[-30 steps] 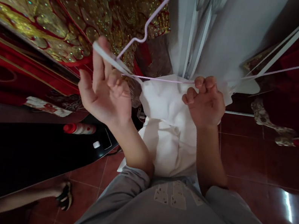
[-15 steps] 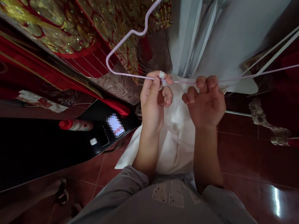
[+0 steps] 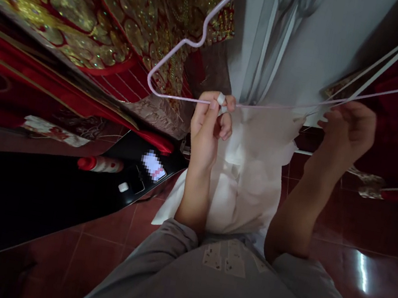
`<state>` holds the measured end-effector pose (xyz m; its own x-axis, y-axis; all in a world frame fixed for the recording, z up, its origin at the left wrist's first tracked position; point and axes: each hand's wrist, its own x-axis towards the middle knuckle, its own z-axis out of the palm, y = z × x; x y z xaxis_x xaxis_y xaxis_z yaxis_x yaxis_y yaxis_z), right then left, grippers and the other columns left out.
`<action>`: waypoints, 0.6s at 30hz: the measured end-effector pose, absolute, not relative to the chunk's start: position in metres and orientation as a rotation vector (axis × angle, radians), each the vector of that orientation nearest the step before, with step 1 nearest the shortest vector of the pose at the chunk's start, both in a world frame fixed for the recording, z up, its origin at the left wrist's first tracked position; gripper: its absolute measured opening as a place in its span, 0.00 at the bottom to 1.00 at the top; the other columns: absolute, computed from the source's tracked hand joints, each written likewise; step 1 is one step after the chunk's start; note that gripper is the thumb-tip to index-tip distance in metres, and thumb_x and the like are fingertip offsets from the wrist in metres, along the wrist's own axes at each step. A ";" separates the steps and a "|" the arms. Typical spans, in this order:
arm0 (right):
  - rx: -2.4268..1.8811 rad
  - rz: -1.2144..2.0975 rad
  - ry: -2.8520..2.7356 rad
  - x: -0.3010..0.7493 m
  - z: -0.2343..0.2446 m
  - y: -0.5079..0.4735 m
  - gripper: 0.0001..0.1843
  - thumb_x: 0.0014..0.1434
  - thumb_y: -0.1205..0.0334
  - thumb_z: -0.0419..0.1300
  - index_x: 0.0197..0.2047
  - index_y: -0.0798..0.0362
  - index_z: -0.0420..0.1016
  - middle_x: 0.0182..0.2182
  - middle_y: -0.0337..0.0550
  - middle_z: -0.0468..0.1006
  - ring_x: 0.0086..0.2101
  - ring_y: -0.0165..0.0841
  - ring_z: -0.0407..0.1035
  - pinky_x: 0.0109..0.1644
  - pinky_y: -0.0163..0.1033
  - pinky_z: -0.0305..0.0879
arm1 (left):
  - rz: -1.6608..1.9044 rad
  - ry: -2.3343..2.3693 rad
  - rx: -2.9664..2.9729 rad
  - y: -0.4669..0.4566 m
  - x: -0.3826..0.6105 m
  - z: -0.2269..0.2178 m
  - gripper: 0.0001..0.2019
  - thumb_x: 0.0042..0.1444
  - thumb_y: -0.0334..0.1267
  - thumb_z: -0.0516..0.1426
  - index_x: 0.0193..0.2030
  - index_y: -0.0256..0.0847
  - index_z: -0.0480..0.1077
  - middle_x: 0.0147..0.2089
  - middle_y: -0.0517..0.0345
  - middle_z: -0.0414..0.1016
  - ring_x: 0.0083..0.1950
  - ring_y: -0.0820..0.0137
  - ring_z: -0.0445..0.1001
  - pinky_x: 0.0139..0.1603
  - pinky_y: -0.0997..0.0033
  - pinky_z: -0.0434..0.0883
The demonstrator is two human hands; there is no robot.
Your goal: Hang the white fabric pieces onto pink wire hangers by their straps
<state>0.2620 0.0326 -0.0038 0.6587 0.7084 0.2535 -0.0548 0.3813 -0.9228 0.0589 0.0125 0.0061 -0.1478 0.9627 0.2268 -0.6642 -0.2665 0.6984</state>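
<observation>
1. Across the upper middle of the head view runs a lilac hanger (image 3: pixel 179 98), its long bottom bar rising gently toward the right and its top cut off by the frame's upper edge.
2. Just above and near the frame's centre, the left hand (image 3: pixel 209 120) is closed on that bar, thumb and fingers pinching it. A white band (image 3: pixel 222 98) crosses the fingers, perhaps part of a strap; it is too small to be sure.
3. At upper right, the right hand (image 3: pixel 353 126) is bent at the wrist, fingers curled near the bar, just beside white straps (image 3: pixel 383 67) that slant down from the hanger's right shoulder. It is blurred and turned partly away, so whether it grips anything cannot be told.
4. Down the centre hangs a white garment (image 3: pixel 253 188), its upper edge just below the bar.
5. Judging by these positions, the step in hand is handling the straps at the hanger; the next move seems to call for a steady left pinch while the right fingers work at the strap.
6. At lower left, a black tabletop (image 3: pixel 23 196) bears a red-capped bottle (image 3: pixel 100 165) and a lit phone (image 3: pixel 154 166); gold-sequined clothing (image 3: pixel 64 19) fills the upper left.
</observation>
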 end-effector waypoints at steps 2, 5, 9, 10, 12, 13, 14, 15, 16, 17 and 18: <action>-1.044 0.625 -0.823 0.267 -0.008 0.033 0.04 0.59 0.66 0.68 0.37 0.47 0.78 0.34 0.39 0.76 0.35 0.30 0.68 0.42 0.37 0.72 | 1.710 0.554 0.783 0.013 0.059 0.007 0.10 0.75 0.39 0.60 0.38 0.44 0.75 0.38 0.59 0.74 0.20 0.78 0.52 0.21 0.74 0.53; -1.006 0.673 -0.923 0.271 -0.008 0.034 0.11 0.59 0.60 0.75 0.31 0.42 0.77 0.29 0.37 0.77 0.32 0.32 0.67 0.42 0.40 0.74 | 1.724 0.652 0.784 0.013 0.059 0.007 0.11 0.76 0.40 0.58 0.39 0.45 0.72 0.39 0.58 0.75 0.21 0.76 0.51 0.21 0.73 0.52; -1.039 0.566 -0.946 0.268 -0.001 0.036 0.12 0.62 0.59 0.71 0.28 0.43 0.76 0.25 0.37 0.78 0.28 0.33 0.69 0.36 0.40 0.69 | 1.698 0.678 0.797 0.014 0.056 0.007 0.10 0.76 0.38 0.56 0.39 0.45 0.70 0.40 0.58 0.75 0.22 0.75 0.50 0.23 0.73 0.53; -1.035 0.529 -0.927 0.266 0.001 0.036 0.13 0.62 0.61 0.70 0.27 0.45 0.75 0.24 0.37 0.77 0.27 0.32 0.69 0.35 0.40 0.68 | 1.686 0.675 0.807 0.014 0.056 0.006 0.10 0.76 0.39 0.57 0.39 0.45 0.70 0.40 0.58 0.75 0.22 0.75 0.49 0.23 0.73 0.53; -1.020 0.465 -0.901 0.262 0.007 0.031 0.15 0.64 0.63 0.67 0.25 0.47 0.74 0.22 0.38 0.74 0.25 0.31 0.69 0.34 0.38 0.66 | 1.663 0.687 0.818 0.015 0.056 0.005 0.10 0.76 0.42 0.58 0.40 0.46 0.71 0.40 0.58 0.75 0.22 0.75 0.49 0.24 0.72 0.53; -1.022 0.432 -0.891 0.260 0.010 0.029 0.17 0.64 0.65 0.66 0.23 0.48 0.73 0.21 0.37 0.72 0.24 0.30 0.67 0.33 0.37 0.65 | 1.660 0.712 0.813 0.015 0.056 0.004 0.10 0.75 0.43 0.58 0.40 0.47 0.71 0.40 0.58 0.75 0.22 0.74 0.49 0.24 0.71 0.53; -1.032 0.400 -0.881 0.260 0.014 0.026 0.19 0.65 0.66 0.65 0.22 0.49 0.72 0.20 0.37 0.70 0.23 0.28 0.66 0.32 0.36 0.64 | 1.663 0.740 0.808 0.015 0.056 0.003 0.10 0.75 0.45 0.59 0.40 0.48 0.71 0.40 0.58 0.75 0.23 0.73 0.49 0.25 0.70 0.53; -1.047 0.376 -0.865 0.259 0.018 0.023 0.20 0.65 0.68 0.62 0.21 0.49 0.73 0.20 0.38 0.70 0.23 0.28 0.65 0.31 0.36 0.64 | 1.672 0.772 0.800 0.016 0.057 0.002 0.10 0.74 0.47 0.59 0.40 0.49 0.72 0.40 0.58 0.75 0.23 0.72 0.49 0.25 0.69 0.53; -1.061 0.356 -0.844 0.260 0.023 0.020 0.20 0.65 0.71 0.60 0.21 0.49 0.74 0.20 0.38 0.70 0.22 0.28 0.65 0.29 0.35 0.63 | 1.686 0.802 0.792 0.016 0.057 0.001 0.10 0.74 0.48 0.59 0.40 0.50 0.72 0.40 0.58 0.75 0.23 0.71 0.50 0.26 0.68 0.53; -1.075 0.348 -0.830 0.260 0.028 0.017 0.21 0.64 0.73 0.59 0.21 0.48 0.76 0.20 0.38 0.71 0.22 0.28 0.65 0.28 0.35 0.63 | 1.695 0.819 0.793 0.016 0.058 0.000 0.11 0.73 0.49 0.60 0.40 0.50 0.72 0.41 0.58 0.75 0.23 0.71 0.50 0.26 0.67 0.53; -1.084 0.346 -0.819 0.261 0.034 0.016 0.22 0.64 0.75 0.58 0.21 0.48 0.78 0.20 0.38 0.72 0.21 0.28 0.65 0.27 0.35 0.63 | 1.698 0.819 0.804 0.017 0.058 0.000 0.11 0.73 0.50 0.60 0.40 0.50 0.72 0.41 0.57 0.75 0.24 0.71 0.50 0.27 0.67 0.53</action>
<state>0.2612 0.0155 0.0344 0.6654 0.6188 0.4175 0.1326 0.4524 -0.8819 0.0576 0.0165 -0.0002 -0.2361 0.9643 0.1201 -0.5067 -0.2277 0.8315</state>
